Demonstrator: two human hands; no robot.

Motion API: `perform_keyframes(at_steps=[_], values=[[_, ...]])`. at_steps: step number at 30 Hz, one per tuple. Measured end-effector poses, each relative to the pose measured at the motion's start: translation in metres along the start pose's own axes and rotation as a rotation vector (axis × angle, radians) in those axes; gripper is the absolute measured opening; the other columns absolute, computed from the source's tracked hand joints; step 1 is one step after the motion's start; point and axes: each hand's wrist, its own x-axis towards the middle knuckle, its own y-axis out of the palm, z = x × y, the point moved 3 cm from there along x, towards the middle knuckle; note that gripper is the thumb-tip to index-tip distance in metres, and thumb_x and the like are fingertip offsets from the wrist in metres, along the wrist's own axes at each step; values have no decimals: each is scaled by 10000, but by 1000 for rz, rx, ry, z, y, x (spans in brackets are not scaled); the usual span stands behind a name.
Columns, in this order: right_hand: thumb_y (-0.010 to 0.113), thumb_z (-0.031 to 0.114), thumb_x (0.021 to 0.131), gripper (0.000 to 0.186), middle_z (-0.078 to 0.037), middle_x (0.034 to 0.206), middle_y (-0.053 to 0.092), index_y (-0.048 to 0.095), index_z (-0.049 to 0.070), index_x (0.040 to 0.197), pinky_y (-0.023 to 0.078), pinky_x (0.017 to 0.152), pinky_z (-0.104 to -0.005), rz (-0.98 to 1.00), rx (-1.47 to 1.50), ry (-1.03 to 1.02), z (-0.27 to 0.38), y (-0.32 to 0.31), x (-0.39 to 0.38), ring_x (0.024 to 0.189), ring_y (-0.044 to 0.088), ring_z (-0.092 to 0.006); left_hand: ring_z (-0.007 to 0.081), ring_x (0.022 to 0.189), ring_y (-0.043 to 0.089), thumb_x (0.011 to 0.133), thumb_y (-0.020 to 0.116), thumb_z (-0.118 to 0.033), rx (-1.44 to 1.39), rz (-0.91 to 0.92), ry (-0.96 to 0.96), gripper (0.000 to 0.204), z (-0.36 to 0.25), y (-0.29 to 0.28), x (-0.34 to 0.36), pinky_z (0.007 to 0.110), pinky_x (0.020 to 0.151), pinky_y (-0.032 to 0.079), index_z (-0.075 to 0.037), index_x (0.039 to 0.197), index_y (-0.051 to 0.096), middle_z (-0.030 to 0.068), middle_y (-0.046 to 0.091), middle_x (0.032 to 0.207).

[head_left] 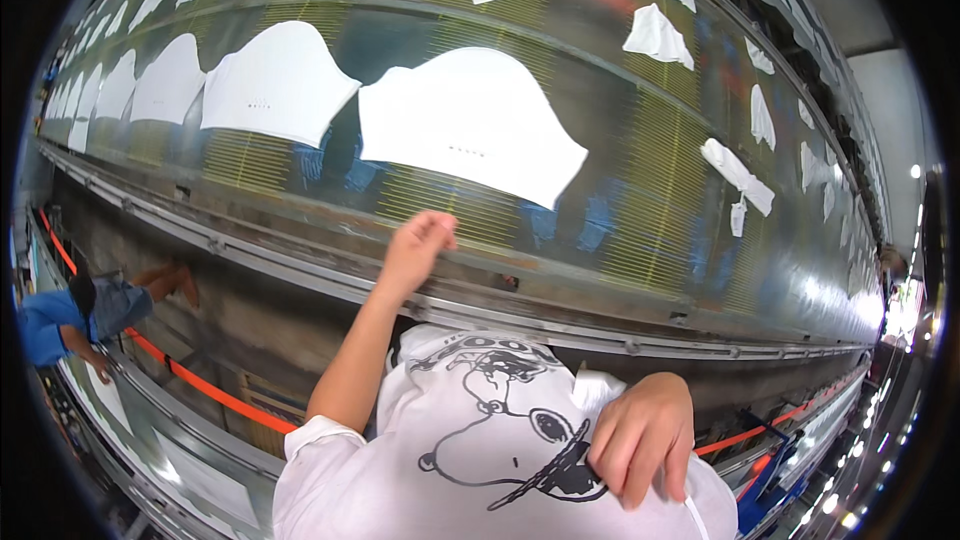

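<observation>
My left hand (424, 248) is held over the near edge of a long, shiny printing table (400, 35), its fingers curled in and nothing seen between them. Just beyond it lies a white cut fabric piece (462, 110), flat, with a curved top and a small dark print. A similar white piece (268, 85) lies to its left, nearly touching. My right hand (645, 440) is drawn back against the front of my white shirt (470, 500), its fingers bent downward. What those fingers hold, if anything, is hidden. A bit of white cloth (596, 392) shows beside that hand.
Several more fabric pieces run along the table to the far left. Smaller crumpled white scraps (660, 37) lie on the far and right parts. A metal rail (300, 275) edges the table. Behind, at left, a person in blue (50, 325) is near an orange band (235, 402).
</observation>
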Motion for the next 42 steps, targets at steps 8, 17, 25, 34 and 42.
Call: perform_keyframes(at_steps=[8,17,25,34,42], values=[[608,335,1022,399,-142,993,690,651,-31,1172,533,773,-388,-1637,-159,356,-92,-105,-74,916,660,-243,221,826,685,922,738,-339,629,-488,125,341,-18,-157,126,362,760,530,-22,1039,694,85,707,874],[779,332,846,339,-132,768,713,746,-5,862,538,709,-380,-2334,-1121,1555,-207,-232,-246,756,699,-249,335,879,685,914,705,-314,1007,-372,74,249,-27,-134,140,466,758,533,-69,959,717,88,715,906],[704,241,833,237,-169,828,727,712,4,839,554,775,-455,-2221,-939,1618,-191,-243,-234,833,710,-348,330,819,678,891,663,-202,1045,-176,52,160,-33,-129,162,445,745,541,-43,876,665,136,694,870],[638,60,935,84,-85,865,646,635,-23,949,572,657,-283,-2585,3,148,-199,-236,-233,732,637,-170,133,708,643,949,686,-60,-168,-148,-387,100,-10,-129,173,223,628,553,-2,937,606,71,642,815],[645,87,975,138,-68,956,665,634,-13,1070,551,725,-275,-1961,-150,174,-169,-293,-56,791,628,-140,95,691,592,979,684,-125,-280,149,-298,129,-60,-69,156,224,645,513,-14,1029,639,22,625,802]])
